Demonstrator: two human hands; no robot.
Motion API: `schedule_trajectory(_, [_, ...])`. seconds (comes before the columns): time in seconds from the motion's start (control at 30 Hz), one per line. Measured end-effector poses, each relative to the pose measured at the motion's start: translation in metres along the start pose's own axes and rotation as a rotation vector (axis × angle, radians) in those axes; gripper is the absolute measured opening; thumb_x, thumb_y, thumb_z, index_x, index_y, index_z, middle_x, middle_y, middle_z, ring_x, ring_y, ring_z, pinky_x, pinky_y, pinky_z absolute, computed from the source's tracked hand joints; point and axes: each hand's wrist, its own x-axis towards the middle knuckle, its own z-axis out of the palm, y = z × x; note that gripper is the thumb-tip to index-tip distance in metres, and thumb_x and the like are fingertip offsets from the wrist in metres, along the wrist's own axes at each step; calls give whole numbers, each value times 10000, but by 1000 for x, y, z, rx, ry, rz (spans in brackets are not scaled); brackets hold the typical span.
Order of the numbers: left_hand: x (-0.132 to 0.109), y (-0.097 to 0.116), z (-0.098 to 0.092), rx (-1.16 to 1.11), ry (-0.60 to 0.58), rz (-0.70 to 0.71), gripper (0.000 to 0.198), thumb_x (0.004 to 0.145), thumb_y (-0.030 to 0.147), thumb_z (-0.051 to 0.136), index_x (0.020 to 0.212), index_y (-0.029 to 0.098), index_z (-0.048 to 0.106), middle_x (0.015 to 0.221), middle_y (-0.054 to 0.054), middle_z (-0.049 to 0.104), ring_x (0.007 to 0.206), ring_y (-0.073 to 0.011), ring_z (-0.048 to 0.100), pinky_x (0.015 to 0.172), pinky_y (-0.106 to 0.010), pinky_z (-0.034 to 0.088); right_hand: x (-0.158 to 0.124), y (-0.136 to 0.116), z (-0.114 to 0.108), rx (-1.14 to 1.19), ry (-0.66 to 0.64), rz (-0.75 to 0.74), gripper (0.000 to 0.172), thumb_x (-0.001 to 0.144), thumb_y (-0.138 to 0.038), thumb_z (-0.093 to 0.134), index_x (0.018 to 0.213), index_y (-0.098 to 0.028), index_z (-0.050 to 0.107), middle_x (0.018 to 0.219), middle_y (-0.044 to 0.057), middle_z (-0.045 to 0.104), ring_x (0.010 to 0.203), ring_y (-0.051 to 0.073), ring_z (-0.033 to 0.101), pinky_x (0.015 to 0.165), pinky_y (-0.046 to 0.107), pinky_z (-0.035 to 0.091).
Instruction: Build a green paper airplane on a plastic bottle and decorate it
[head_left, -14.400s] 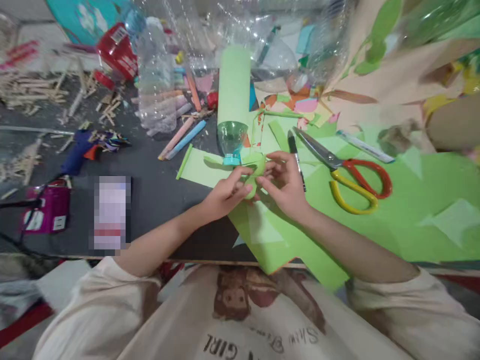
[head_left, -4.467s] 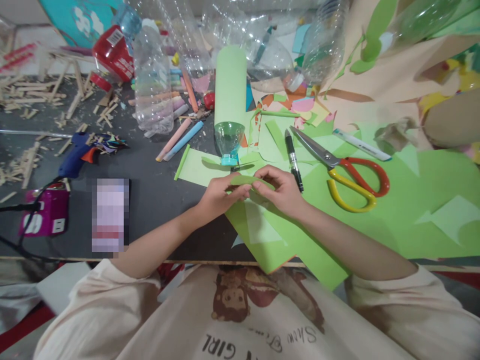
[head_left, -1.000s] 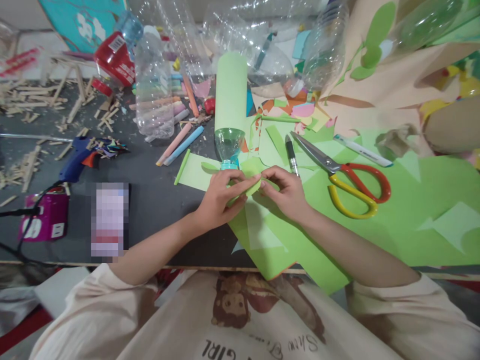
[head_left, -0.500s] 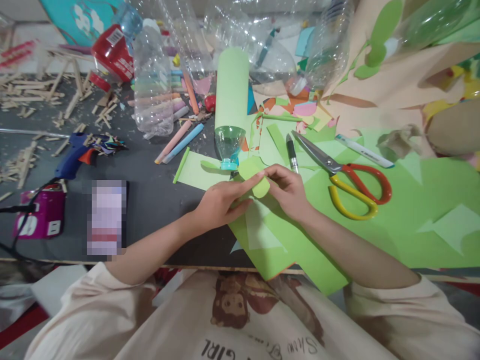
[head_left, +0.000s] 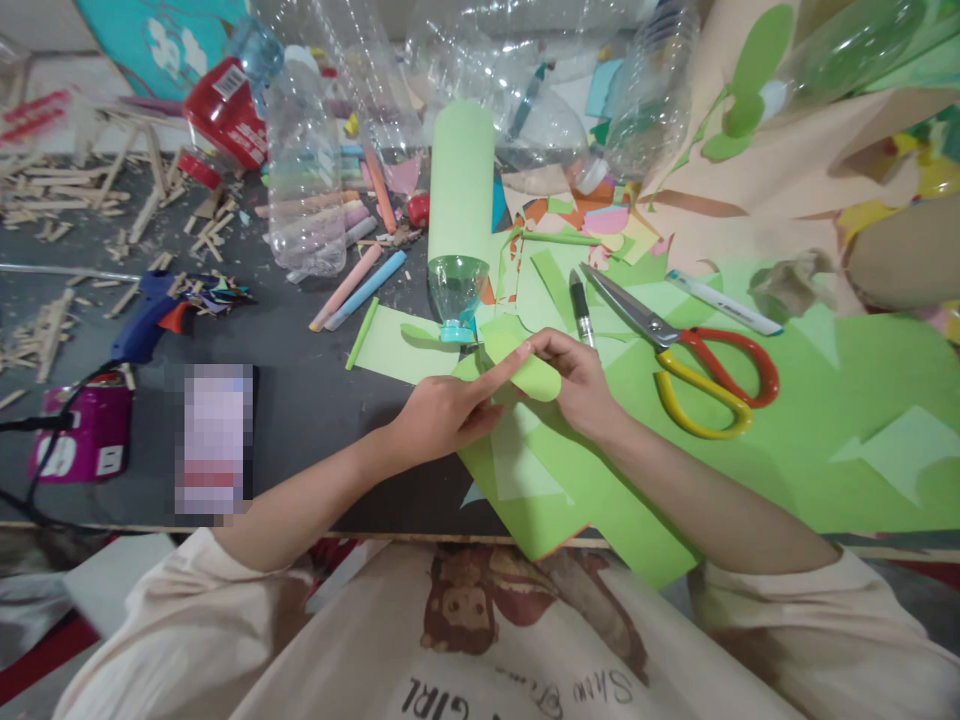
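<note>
My left hand (head_left: pixel 442 410) and my right hand (head_left: pixel 577 380) meet over green paper at the table's middle. Both pinch a small light-green paper cutout (head_left: pixel 529 370), curled into a rounded shape. My left forefinger stretches along its underside while my right fingers close on its right end. Just beyond them lies a bottle wrapped in green paper (head_left: pixel 459 200), its clear green neck and blue cap (head_left: pixel 452 332) pointing at my hands. A black pen (head_left: pixel 580 305) lies just right of my right hand.
Red-and-yellow scissors (head_left: pixel 697 360) lie to the right on large green sheets (head_left: pixel 825 440). Clear plastic bottles (head_left: pixel 304 170) and coloured chalk sticks (head_left: pixel 360 280) crowd the back. A blue glue gun (head_left: pixel 146 315), wooden sticks and a magenta box (head_left: pixel 75 440) lie left.
The green cutout has been turned and curled in my fingers, from a flat strip to a rounded flap facing up. My left forefinger has straightened under it.
</note>
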Motion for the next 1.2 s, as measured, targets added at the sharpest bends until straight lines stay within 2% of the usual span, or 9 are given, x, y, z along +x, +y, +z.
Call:
schedule_trajectory(0.13, [-2,3,0,-87,-39,15,688,984,227,360,1568,201,-3,542,108,533,419,-94,463,473,-183,304,-2,2,0,-2,6,2,296,723,-450,794,744,-212,619,679,-33,618,582,103,546,578,266,499])
schedule_trajectory(0.27, [-4,5,1,-140,-106,3,710,982,244,395,1562,182,-10,623,73,617,469,-91,524,493,-167,345,-3,1,0,-17,11,12,323,728,-487,786,738,-215,611,657,-35,602,567,106,543,543,262,489])
schedule_trajectory(0.37, [-4,5,3,-211,-20,16,704,988,231,380,1565,195,-22,624,71,620,445,-76,496,481,-151,350,-2,0,1,40,-32,56,343,742,-517,769,747,-214,608,641,-39,594,526,95,538,498,247,476])
schedule_trajectory(0.5, [-3,4,5,-294,94,-6,733,988,217,372,1565,182,-78,582,80,599,431,-77,498,480,-147,378,0,-1,3,187,-105,142,352,704,-493,814,749,-211,607,612,-46,606,513,92,563,512,241,487])
schedule_trajectory(0.7, [-2,7,5,-182,26,16,743,974,220,388,1566,193,-60,717,44,708,465,-87,569,526,-164,445,2,0,3,247,-105,196,344,691,-458,831,742,-207,601,606,-57,605,508,91,549,507,245,478])
schedule_trajectory(0.8, [0,9,5,-154,35,19,749,974,228,389,1562,206,-75,793,35,732,467,-86,567,538,-175,459,2,0,2,248,-96,192,333,696,-444,830,750,-207,603,610,-58,605,514,91,551,509,247,478])
schedule_trajectory(0.97, [1,10,5,-133,48,14,737,983,238,378,1565,207,-75,778,40,720,444,-80,534,518,-170,443,2,2,2,262,-80,181,319,708,-447,822,752,-209,615,598,-62,602,499,84,540,506,242,470])
schedule_trajectory(1.07, [0,8,3,-146,72,10,694,1002,265,376,1573,202,-15,740,41,702,461,-73,540,509,-152,427,1,4,3,269,-72,117,298,743,-438,800,741,-208,610,601,-66,604,508,80,555,513,232,474])
schedule_trajectory(1.2, [0,5,0,-158,235,29,509,1018,254,388,1519,218,304,625,75,619,450,-44,479,492,-122,374,-2,6,3,200,-95,21,238,791,-401,769,744,-214,630,641,-49,639,572,93,609,574,243,519])
